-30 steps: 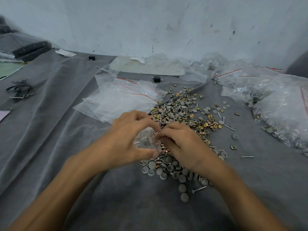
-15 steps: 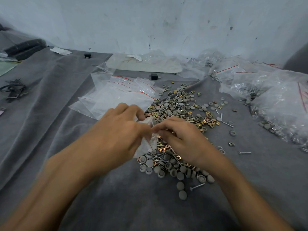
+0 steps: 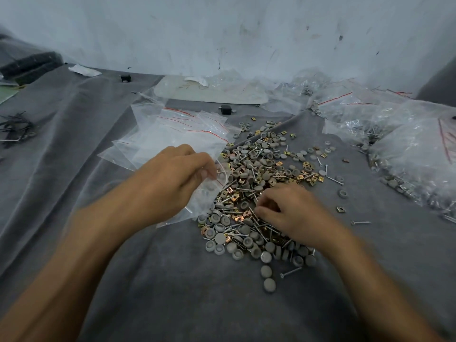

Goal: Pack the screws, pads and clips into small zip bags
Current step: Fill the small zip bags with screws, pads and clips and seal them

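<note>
A heap of grey round pads, brass-coloured clips and silver screws (image 3: 261,183) lies on the grey cloth (image 3: 148,292). My left hand (image 3: 170,183) pinches a small clear zip bag (image 3: 207,196) by its top edge; the bag hangs down to the heap's left side with a few grey pads inside. My right hand (image 3: 293,213) rests on the heap to the right of the bag, fingers curled down among the screws and clips. What its fingertips hold is hidden.
A pile of empty zip bags with red strips (image 3: 172,141) lies behind my left hand. Filled clear bags (image 3: 407,149) are stacked at the right. A pale flat board (image 3: 209,92) lies near the wall. Black clips (image 3: 14,127) lie far left.
My right hand has left the bag's mouth and dropped to the right onto the heap. My left hand keeps the bag and has lifted it slightly toward the left.
</note>
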A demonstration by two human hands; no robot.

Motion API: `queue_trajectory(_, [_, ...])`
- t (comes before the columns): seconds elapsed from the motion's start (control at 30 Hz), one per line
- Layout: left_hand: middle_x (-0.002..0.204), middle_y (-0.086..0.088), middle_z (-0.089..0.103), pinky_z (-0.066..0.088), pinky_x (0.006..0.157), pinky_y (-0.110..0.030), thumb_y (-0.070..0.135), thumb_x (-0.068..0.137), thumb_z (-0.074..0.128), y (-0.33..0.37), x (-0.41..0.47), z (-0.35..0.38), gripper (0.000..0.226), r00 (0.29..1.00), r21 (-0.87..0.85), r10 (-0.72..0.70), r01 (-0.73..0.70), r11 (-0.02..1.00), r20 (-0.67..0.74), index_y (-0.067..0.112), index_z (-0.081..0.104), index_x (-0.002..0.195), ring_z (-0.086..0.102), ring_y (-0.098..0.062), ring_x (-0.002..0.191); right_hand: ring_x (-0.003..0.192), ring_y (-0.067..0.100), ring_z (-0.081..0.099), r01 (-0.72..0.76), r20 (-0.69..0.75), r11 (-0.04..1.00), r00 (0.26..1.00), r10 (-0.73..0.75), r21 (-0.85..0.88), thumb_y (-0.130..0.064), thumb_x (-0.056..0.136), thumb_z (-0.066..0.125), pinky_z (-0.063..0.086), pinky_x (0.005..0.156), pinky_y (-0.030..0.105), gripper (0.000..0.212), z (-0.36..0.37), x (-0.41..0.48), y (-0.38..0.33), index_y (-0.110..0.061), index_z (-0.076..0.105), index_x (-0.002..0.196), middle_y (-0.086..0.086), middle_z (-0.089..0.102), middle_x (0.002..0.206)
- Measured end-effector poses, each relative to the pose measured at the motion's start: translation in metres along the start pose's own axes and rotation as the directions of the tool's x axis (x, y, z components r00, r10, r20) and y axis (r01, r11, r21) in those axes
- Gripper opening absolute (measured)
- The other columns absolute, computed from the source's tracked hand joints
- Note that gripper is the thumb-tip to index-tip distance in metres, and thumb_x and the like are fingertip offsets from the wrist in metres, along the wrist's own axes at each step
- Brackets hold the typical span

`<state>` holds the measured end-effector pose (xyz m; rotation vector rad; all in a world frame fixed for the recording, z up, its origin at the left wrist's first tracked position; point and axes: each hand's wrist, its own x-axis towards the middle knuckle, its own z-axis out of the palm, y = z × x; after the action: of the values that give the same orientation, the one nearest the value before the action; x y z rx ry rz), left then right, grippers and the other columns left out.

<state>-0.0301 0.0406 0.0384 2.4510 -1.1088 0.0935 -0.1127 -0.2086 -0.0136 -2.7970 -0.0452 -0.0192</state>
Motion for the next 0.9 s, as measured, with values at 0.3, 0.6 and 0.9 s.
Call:
queue_trajectory(0.3, [0.110,0.017,0.049,0.035,0.083,-0.016,0.026,0.101,0.049,0.001,-0.002,0.002,0.021,0.999,-0.068,-0.008,0.010,0.998,0.041,0.039,0.065,0.104,0.046,-0.002,0.102,0.105,0.018,0.047,-0.010,-0.037,0.973,0.999,0.002,-0.231,-0.047,0.099,0.050,0.034,0.084,0.034,0.024,0.010,0.004,-0.010,-0.034,0.063,0.115,-0.008,0.056,0.108])
queue_trajectory(0.6, [0.101,0.015,0.061,0.042,0.077,-0.029,0.024,0.103,0.050,0.006,-0.002,0.002,0.020,0.997,-0.021,-0.048,0.049,0.999,0.065,0.034,0.067,0.107,0.054,0.000,0.084,0.086,0.008,0.057,-0.006,-0.272,0.987,0.961,0.049,0.159,-0.032,0.097,0.059,0.051,0.076,0.032,0.005,0.001,0.002,-0.008,-0.030,0.061,0.093,-0.013,0.059,0.093])
queue_trajectory(0.9, [0.097,0.018,0.064,0.042,0.080,-0.032,0.020,0.101,0.055,0.012,0.001,0.011,0.018,0.998,-0.002,-0.014,0.014,1.000,0.055,0.033,0.067,0.106,0.055,-0.010,0.091,0.057,0.006,0.041,0.248,-0.346,0.630,0.938,0.034,0.736,-0.019,0.092,0.074,0.037,0.053,0.019,0.007,0.000,0.014,-0.036,-0.025,0.078,0.092,-0.005,0.048,0.062])
